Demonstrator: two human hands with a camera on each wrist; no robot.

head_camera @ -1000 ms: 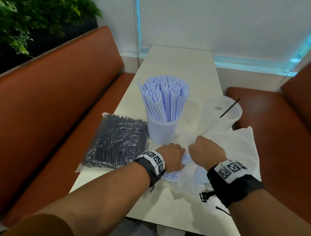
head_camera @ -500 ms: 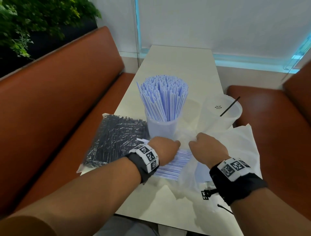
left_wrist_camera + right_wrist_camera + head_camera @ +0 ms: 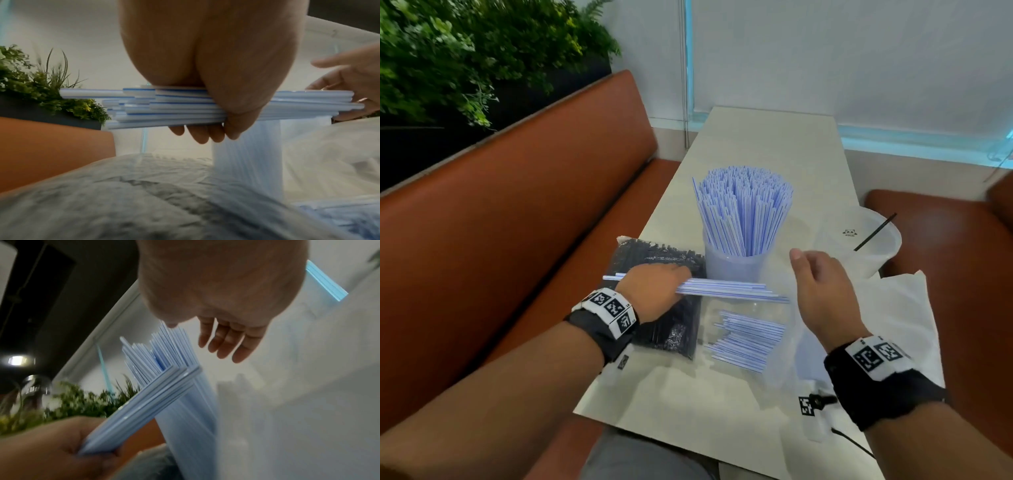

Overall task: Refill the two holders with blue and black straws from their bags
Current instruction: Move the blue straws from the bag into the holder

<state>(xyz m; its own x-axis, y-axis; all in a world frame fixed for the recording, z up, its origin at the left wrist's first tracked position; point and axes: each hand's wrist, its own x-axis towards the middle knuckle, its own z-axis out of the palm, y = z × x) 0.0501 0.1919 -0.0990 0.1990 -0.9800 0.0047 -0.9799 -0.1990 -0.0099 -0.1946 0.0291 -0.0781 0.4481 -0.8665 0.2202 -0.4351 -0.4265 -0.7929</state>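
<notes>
The only mark to be made out is a small black panda-like logo point(image 3: 850, 233) printed on the far-right holder point(image 3: 859, 240); any lettering beneath it is too small to read. The wristbands carry black-and-white square code tags, as does a loose tag near the surface's point(image 3: 774, 137) near right edge.

That right holder is translucent and holds a single black straw point(image 3: 875, 232) leaning on its rim. The left holder point(image 3: 736, 265), at mid-surface, is crammed with upright blue-striped straws point(image 3: 744, 209) fanning outward. Left of it lies the bag of black straws point(image 3: 654, 263) (clear plastic, packed full), with the left hand hovering above it. Nearer the viewer, a clear bag point(image 3: 780, 346) lies flat with a few blue-striped straws point(image 3: 748, 342) left inside; a white plastic bag point(image 3: 893, 318) spreads to its right.

The left hand point(image 3: 654, 287) is wrapped round a bundle of blue-striped straws point(image 3: 726, 289), held level above the surface just in front of the left holder, fingers curled under and thumb over them. The right hand point(image 3: 822, 284) is empty with loose, spread fingers, raised just beside the bundle's right end, apart from it.
</notes>
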